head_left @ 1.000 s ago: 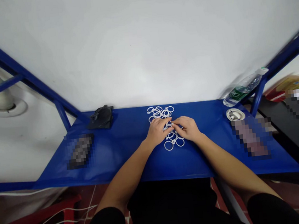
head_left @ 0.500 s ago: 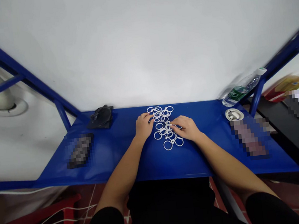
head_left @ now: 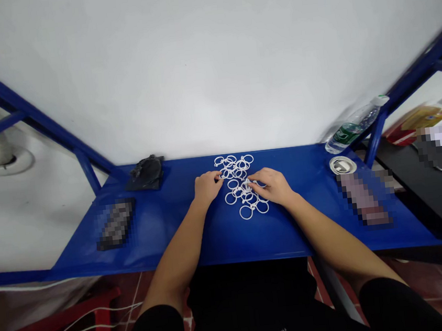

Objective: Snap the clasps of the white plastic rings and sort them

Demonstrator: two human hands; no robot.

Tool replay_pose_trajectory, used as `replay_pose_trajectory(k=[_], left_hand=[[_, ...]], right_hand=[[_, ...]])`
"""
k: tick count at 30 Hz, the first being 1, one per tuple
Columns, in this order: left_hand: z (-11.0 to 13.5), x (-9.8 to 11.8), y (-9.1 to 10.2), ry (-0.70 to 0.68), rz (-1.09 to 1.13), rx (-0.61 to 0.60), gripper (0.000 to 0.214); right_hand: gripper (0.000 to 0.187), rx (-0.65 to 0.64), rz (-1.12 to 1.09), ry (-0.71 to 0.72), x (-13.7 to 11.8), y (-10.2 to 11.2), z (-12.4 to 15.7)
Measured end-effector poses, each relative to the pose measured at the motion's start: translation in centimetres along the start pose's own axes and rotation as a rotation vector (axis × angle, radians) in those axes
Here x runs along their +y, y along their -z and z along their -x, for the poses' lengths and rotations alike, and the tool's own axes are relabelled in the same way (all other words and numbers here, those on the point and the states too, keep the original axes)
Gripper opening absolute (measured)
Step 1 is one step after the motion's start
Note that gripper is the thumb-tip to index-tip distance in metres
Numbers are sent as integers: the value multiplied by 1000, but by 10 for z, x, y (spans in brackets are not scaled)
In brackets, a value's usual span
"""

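Many white curtain rings, each with a small eyelet, lie in a loose, overlapping pile on the blue table. On the pile's left side, my left hand has its fingers curled in, the fingertips at the edge of a ring; the exact grip is too small to see clearly. From the right, my right hand reaches over the middle of the pile. Its thumb and forefinger pinch a white ring near the eyelet, and the hand covers some of the rings beneath.
A crumpled black plastic bag and a blurred dark item lie at left. At right are a water bottle, a coiled white cable and a blurred pinkish item. Blue frame bars flank the table; a white wall stands behind.
My left hand has drawn slightly left and its fingers have curled in more. My right hand keeps its pinch on the ring. The whole view has shifted a little.
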State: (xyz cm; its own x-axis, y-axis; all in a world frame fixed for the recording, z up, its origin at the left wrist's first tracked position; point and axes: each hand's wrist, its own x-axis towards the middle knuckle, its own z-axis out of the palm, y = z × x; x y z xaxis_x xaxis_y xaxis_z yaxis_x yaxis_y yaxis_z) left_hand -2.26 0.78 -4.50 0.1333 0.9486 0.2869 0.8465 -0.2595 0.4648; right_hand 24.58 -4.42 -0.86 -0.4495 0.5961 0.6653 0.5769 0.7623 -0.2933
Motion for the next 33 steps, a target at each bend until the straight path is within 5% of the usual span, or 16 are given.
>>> replay_pose_trajectory(k=[4, 7, 12, 15, 20, 33], left_hand=[[1, 8, 5, -42, 69, 231, 15], [7, 26, 7, -199, 138, 387, 15], [22, 51, 4, -458, 199, 294, 16], [27, 57, 0, -511, 217, 245, 15], [31, 62, -2, -506, 238, 241, 15], [34, 67, 2, -426, 347, 212, 15]], right_hand=[[20, 2, 7, -15, -1, -1, 0], [28, 5, 3, -49, -1, -1, 2], [52, 28, -40, -120, -2, 0, 3], [51, -15, -65, -95, -4, -1, 1], [32, -51, -79, -50, -5, -3, -1], [37, -54, -229, -42, -3, -2, 0]])
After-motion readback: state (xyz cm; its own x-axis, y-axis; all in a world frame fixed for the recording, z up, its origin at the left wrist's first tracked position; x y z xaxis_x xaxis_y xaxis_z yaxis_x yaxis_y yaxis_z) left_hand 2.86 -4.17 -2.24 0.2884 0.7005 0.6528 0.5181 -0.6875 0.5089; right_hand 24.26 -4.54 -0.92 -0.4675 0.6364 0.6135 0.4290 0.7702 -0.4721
